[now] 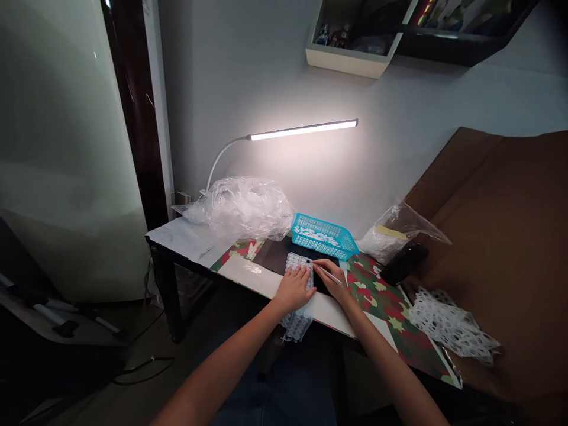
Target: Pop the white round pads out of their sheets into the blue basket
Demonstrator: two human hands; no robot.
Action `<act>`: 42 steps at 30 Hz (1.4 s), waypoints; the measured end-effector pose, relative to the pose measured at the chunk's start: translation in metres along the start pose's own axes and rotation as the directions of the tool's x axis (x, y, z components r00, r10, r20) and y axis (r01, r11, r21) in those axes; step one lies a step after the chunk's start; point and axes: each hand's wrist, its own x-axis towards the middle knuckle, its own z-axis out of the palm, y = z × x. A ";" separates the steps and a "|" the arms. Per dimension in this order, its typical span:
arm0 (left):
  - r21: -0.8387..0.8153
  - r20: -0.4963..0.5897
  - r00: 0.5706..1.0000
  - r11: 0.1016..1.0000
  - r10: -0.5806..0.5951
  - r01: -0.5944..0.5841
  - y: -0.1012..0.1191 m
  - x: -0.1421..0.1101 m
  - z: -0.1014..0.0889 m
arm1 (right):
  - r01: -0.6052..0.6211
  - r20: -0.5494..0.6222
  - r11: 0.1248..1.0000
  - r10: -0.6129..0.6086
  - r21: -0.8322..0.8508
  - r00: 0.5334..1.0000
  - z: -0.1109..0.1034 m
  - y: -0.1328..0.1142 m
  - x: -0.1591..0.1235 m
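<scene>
A translucent whitish sheet with rows of round shapes [293, 259] lies at the table's front edge, and its near end hangs over that edge. My left hand [293, 289] rests flat on this sheet with the fingers stretched out. Just to the right, my right hand [332, 273] is closed around a thin white pen-like stick [327, 273]. The stick's tip points toward the top right corner of the sheet, where a dark round spot shows. What the tip touches is too small to tell.
Behind the hands stands a blue plastic basket [326, 236] with small white pieces inside. A large clear plastic bag [248, 207] sits at the left under a lit lamp [304, 129]. To the right are another bag [390, 236], a black object [404, 263] and white perforated sheets [450, 325].
</scene>
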 end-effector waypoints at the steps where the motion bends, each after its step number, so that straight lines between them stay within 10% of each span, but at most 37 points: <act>1: 0.002 -0.002 1.000 1.000 0.000 0.000 0.000 0.000 0.000 | 0.004 0.001 1.000 -0.004 -0.001 1.000 0.000 -0.001 0.000; 27: -0.003 -0.015 1.000 1.000 -0.004 0.004 -0.001 0.000 0.000 | 0.293 0.332 0.935 -0.216 -0.201 0.918 0.000 0.011 0.009; 42: -0.014 -0.027 1.000 1.000 -0.013 0.013 0.000 0.000 -0.002 | 0.127 0.007 0.983 -0.127 -0.134 0.992 0.008 0.003 0.017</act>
